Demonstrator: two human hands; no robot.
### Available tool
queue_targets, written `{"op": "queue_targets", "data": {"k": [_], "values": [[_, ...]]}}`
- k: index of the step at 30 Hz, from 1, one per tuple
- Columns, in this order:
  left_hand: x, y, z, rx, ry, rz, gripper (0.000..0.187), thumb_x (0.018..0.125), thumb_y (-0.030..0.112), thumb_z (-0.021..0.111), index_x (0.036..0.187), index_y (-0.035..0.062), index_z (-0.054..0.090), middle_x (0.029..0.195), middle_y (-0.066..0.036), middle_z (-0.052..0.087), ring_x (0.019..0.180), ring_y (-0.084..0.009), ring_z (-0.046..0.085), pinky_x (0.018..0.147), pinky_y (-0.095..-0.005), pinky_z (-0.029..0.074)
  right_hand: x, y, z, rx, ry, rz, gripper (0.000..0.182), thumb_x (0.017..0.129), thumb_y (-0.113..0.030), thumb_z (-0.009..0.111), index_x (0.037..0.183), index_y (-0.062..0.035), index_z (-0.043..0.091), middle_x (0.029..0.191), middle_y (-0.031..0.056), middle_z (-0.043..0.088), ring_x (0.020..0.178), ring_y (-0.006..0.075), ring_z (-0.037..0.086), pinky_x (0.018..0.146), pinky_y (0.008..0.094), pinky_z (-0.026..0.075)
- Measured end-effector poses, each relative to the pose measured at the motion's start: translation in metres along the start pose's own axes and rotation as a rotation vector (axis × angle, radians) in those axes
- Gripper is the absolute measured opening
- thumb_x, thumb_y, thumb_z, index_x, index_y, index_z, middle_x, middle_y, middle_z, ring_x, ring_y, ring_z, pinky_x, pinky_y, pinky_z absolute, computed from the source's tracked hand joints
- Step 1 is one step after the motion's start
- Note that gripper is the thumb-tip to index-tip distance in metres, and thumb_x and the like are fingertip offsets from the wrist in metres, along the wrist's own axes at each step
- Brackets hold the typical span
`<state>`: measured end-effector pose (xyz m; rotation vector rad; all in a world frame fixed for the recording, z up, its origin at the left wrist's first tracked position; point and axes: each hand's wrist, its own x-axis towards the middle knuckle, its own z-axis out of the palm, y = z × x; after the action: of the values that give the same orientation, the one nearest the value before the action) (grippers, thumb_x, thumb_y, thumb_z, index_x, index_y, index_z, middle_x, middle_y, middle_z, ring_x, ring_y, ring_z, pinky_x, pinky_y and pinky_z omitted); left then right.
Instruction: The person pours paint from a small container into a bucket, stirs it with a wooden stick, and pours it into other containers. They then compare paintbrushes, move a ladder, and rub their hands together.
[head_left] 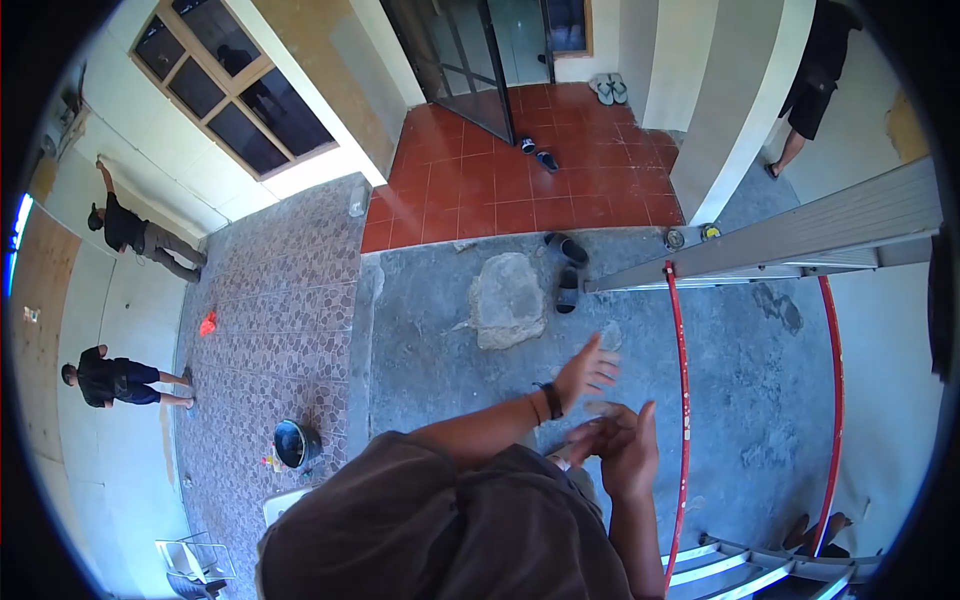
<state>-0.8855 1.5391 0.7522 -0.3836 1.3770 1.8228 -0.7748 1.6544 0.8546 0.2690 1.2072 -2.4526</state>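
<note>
My left hand [588, 374] is held out in front of my body, fingers spread, and nothing is in it. A dark band [550, 400] circles that wrist. Just below and to the right is my right hand [622, 450], its thumb raised and its fingers stretched toward the left, partly blurred. I see nothing held in it. The two hands are close together but apart, above the grey concrete floor [430, 350]. Nearest to them on the right stands a red upright pole [682, 400].
A metal ladder [800, 235] slants in from the right, with a second red pole [838, 400]. Dark sandals [568, 270] lie by a rough cement patch [508, 300]. Left are a black bucket [292, 443] and two people at the wall; another person [815, 80] is at upper right.
</note>
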Motion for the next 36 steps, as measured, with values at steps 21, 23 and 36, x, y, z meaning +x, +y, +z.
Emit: {"op": "queue_targets", "data": {"k": [21, 23, 36], "values": [[0.017, 0.055, -0.012, -0.348, -0.421, 0.212, 0.089, 0.090, 0.072, 0.024, 0.147, 0.0039, 0.025, 0.147, -0.028, 0.029, 0.138, -0.0417, 0.026, 0.112, -0.0506, 0.021, 0.010, -0.041, -0.018, 0.516, -0.052, -0.295, 0.090, 0.094, -0.067, 0.016, 0.143, 0.0076, 0.027, 0.150, 0.0218, 0.028, 0.141, 0.0330, 0.025, 0.115, 0.0414, 0.020], [0.001, 0.066, 0.002, -0.486, -0.577, 0.184, 0.091, 0.089, 0.073, 0.021, 0.148, 0.0041, 0.023, 0.147, -0.028, 0.028, 0.138, -0.0419, 0.026, 0.112, -0.0509, 0.021, 0.012, -0.039, -0.018, 0.368, 0.018, -0.337, 0.085, 0.095, -0.063, 0.021, 0.142, 0.0079, 0.029, 0.149, 0.0230, 0.029, 0.140, 0.0336, 0.026, 0.114, 0.0433, 0.021], [-0.042, 0.012, 0.071, 0.047, -0.286, 0.817, 0.064, 0.102, 0.047, 0.025, 0.151, 0.0074, 0.012, 0.155, -0.006, 0.018, 0.143, -0.0191, 0.019, 0.115, -0.0355, 0.018, 0.068, -0.013, -0.013, -0.839, 0.269, -0.657, 0.065, 0.098, -0.039, 0.041, 0.147, 0.0016, 0.024, 0.153, 0.0243, 0.019, 0.144, 0.0337, 0.013, 0.116, 0.0477, 0.004]]}}
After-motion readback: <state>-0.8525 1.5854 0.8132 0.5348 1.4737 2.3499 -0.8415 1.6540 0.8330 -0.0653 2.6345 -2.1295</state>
